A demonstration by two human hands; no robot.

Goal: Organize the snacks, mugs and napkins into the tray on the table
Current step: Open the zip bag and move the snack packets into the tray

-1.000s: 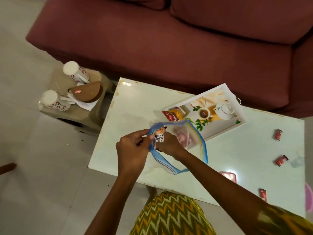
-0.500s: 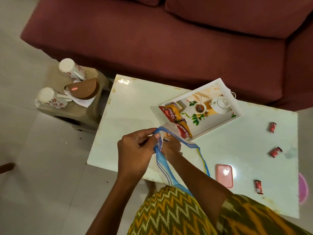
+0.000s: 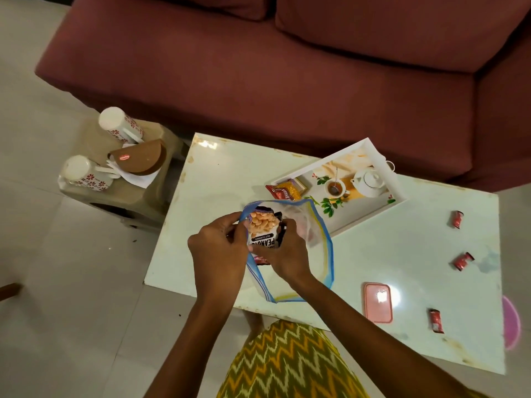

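Note:
A clear zip bag with blue edges (image 3: 319,248) is held over the white table (image 3: 230,179). My left hand (image 3: 218,254) pinches the bag's rim. My right hand (image 3: 284,254) grips a peanut packet (image 3: 263,229) at the bag's mouth. A white tray (image 3: 382,165) printed with a teapot and cup lies beyond; a red and yellow snack packet (image 3: 284,192) rests at its left end. Three small red sachets (image 3: 456,219) (image 3: 462,261) (image 3: 436,320) lie at the right of the table. Two floral mugs (image 3: 120,124) (image 3: 83,173) lie on a side stool.
The side stool (image 3: 138,202) at the left also carries a brown holder (image 3: 143,160) with white napkins (image 3: 138,179). A pink lidded box (image 3: 378,303) sits near the table's front edge. A maroon sofa (image 3: 287,81) runs behind the table. A pink round thing (image 3: 511,323) shows at the right.
My right hand was deep inside the bag; now it holds the peanut packet up at the bag's mouth. A second red snack packet seen on the tray's near edge is now behind the bag.

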